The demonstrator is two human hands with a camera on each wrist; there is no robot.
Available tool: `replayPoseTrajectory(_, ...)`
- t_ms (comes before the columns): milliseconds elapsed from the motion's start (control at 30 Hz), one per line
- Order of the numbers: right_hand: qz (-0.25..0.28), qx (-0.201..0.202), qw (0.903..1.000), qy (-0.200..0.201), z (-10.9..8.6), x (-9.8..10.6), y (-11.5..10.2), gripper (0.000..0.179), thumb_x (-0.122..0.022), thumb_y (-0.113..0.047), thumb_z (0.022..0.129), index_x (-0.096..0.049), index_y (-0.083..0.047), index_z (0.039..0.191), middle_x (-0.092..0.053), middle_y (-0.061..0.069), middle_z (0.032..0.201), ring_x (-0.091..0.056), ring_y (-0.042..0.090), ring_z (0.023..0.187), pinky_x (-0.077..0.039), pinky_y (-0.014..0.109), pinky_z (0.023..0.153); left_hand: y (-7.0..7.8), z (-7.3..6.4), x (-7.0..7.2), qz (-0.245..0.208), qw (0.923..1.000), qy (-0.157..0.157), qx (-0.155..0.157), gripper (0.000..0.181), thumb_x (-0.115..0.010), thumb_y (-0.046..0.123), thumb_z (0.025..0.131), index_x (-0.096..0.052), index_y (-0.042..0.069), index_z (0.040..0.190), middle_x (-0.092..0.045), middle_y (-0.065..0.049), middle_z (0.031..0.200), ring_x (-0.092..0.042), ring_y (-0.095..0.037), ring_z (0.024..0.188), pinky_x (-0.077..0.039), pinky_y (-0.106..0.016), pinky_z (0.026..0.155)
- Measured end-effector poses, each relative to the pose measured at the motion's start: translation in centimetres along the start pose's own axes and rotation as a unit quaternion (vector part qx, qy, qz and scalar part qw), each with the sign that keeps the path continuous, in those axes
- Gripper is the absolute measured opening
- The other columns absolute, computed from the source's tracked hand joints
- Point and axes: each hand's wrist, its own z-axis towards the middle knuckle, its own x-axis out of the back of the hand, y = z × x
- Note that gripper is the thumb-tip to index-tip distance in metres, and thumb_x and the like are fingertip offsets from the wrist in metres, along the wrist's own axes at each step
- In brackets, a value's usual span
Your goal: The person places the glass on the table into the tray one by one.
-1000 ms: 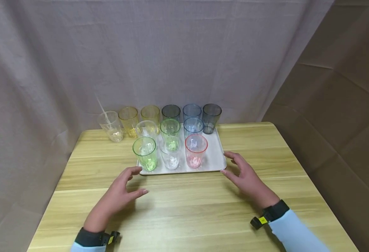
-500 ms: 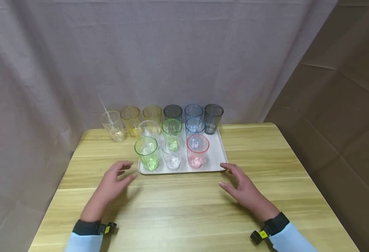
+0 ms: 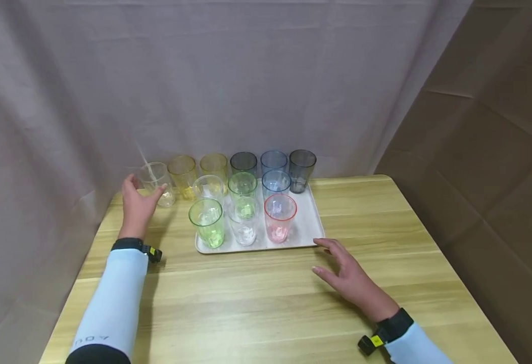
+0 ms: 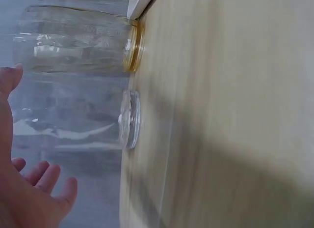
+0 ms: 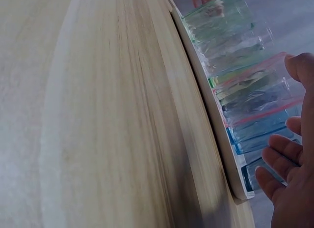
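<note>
A clear tumbler [image 3: 158, 177] with a thin clear stick [image 3: 144, 154] leaning in it stands at the table's back left. My left hand [image 3: 137, 202] is spread about it, thumb on the near right side and fingers on the left. In the left wrist view, the fingers [image 4: 49, 179] are apart from the clear tumbler's wall. My right hand [image 3: 349, 278] hovers with fingers parted by the front right corner of a white tray [image 3: 308, 217], holding nothing. A red-rimmed tumbler [image 3: 280, 217] is the tray glass nearest to it.
On the tray stand a green tumbler [image 3: 207, 222], a blue tumbler [image 3: 276, 184] and several others. Behind, a yellow tumbler [image 3: 183, 174] and a dark grey tumbler [image 3: 302, 169] belong to the back row. Grey cloth [image 3: 266, 76] hangs behind the wooden table [image 3: 256, 303].
My left hand has moved from the tray's front left corner, back and left to the clear tumbler. The right hand drew slightly back from the tray corner, then stayed nearly still.
</note>
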Motion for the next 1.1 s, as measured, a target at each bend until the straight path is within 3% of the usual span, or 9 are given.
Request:
replayPoseTrajectory(200,0.004,0.021,0.9998,0.004,0.1,-0.1,-0.1,0.065,-0.074,-0.033,0.097,-0.044,-0.027,0.154,-0.047,0.001,0.153,-0.044,0.029,0.140,-0.039,0.060,0.113,0.2,0.8,-0.5,-0.034,0.9993,0.013,0.010,0.115,-0.077,0.065,0.081,-0.021,0.009,0.164,-0.032,-0.015,0.161,-0.030,-0.028,0.148,-0.027,-0.044,0.123)
replayPoseTrajectory(467,0.007,0.028,0.9996,0.007,0.0,-0.1,-0.2,0.066,-0.075,-0.031,0.097,-0.044,-0.024,0.154,-0.047,0.001,0.153,-0.044,0.025,0.140,-0.039,0.059,0.113,-0.2,-0.4,0.1,-0.036,0.9990,0.027,0.005,0.108,-0.078,0.063,0.082,-0.027,0.010,0.161,-0.039,-0.014,0.155,-0.036,-0.027,0.143,-0.040,-0.045,0.115)
replayPoseTrajectory(600,0.004,0.024,0.9997,0.009,-0.2,0.1,-0.3,0.066,-0.075,-0.031,0.097,-0.045,-0.021,0.154,-0.048,0.002,0.153,-0.046,0.029,0.139,-0.039,0.060,0.112,0.1,-2.6,1.6,-0.035,0.9994,0.006,-0.002,0.104,-0.078,0.061,0.084,-0.028,0.010,0.159,-0.040,-0.014,0.154,-0.038,-0.027,0.142,-0.041,-0.046,0.113)
replayPoseTrajectory(800,0.001,0.023,0.9996,0.016,-0.3,0.5,-0.2,0.066,-0.076,-0.025,0.096,-0.046,-0.015,0.153,-0.049,0.003,0.152,-0.045,0.026,0.139,-0.040,0.058,0.113,1.3,-7.4,4.4,-0.016,0.9982,-0.042,-0.041,0.096,-0.081,0.046,0.088,-0.032,0.006,0.159,-0.045,-0.017,0.150,-0.042,-0.033,0.138,-0.042,-0.052,0.112)
replayPoseTrajectory(967,0.003,0.018,0.9997,0.015,-0.5,0.7,-0.3,0.066,-0.077,-0.022,0.096,-0.046,-0.018,0.153,-0.048,0.004,0.152,-0.044,0.025,0.140,-0.039,0.059,0.113,2.0,-11.2,6.3,-0.003,0.9907,-0.106,-0.085,0.091,-0.083,0.030,0.090,-0.031,0.003,0.160,-0.047,-0.022,0.149,-0.046,-0.037,0.134,-0.043,-0.062,0.108)
replayPoseTrajectory(1100,0.005,0.015,0.9998,0.014,-0.5,0.9,-0.5,0.066,-0.077,-0.024,0.095,-0.045,-0.021,0.153,-0.048,0.003,0.152,-0.044,0.026,0.140,-0.039,0.059,0.113,2.5,-13.8,7.0,0.013,0.9812,-0.155,-0.114,0.087,-0.084,0.024,0.089,-0.035,0.003,0.157,-0.052,-0.020,0.146,-0.049,-0.035,0.132,-0.046,-0.063,0.104)
